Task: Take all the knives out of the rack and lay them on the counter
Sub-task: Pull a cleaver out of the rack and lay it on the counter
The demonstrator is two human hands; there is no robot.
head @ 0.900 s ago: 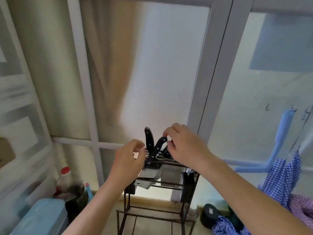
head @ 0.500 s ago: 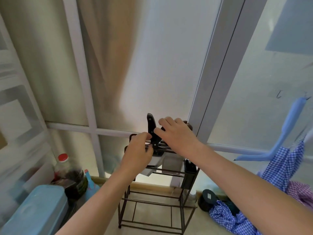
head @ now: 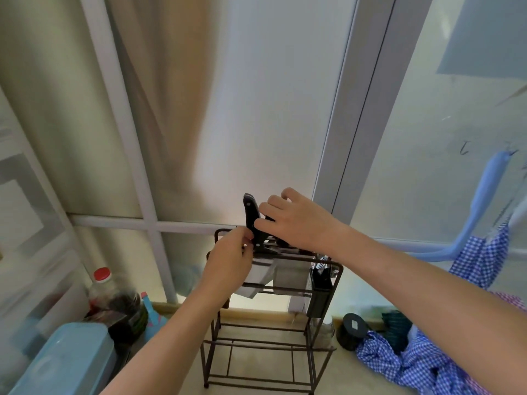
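Observation:
A dark metal wire rack [head: 328, 312] stands on the counter by the frosted window. One black knife handle [head: 251, 215] sticks up from its top, and wide steel blades [head: 263, 276] hang below the top rail. My left hand [head: 231, 263] pinches the rack's top rail right beside the base of that handle. My right hand [head: 296, 220] reaches over from the right, its fingers curled around a second dark knife handle and touching the upright one. More handles lie hidden under my right palm.
A black utensil cup [head: 320, 283] hangs on the rack's right side. At the left are a red-capped bottle [head: 102, 283] and a light blue plastic box [head: 65, 363]. To the right lie a black round lid [head: 353, 329] and blue checked cloth [head: 413, 363].
Both hands have closed in on the handles at the rack's top. My right hand slid left over the handles, and my left fingers pinched shut at the rail.

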